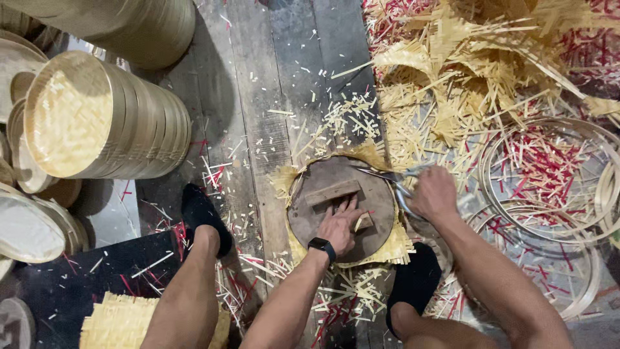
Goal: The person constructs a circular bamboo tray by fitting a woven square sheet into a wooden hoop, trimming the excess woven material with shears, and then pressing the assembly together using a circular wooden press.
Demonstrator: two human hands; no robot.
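Note:
A round dark wooden disc [323,216] with a small wooden block handle [332,192] lies on a woven bamboo mat [387,245] on the floor. My left hand [341,223], with a black watch on the wrist, presses flat on the disc beside the handle. At the disc's right edge my right hand [434,192] grips metal scissors [394,178], whose blades lie along the disc's upper right rim where the mat sticks out. My two feet in black socks rest on either side of the disc.
Stacks of round woven bamboo trays [103,119] lie at the left. A heap of bamboo strip offcuts [465,64] fills the top right, several thin bamboo hoops [549,174] lie at the right, and a woven mat [123,320] sits bottom left.

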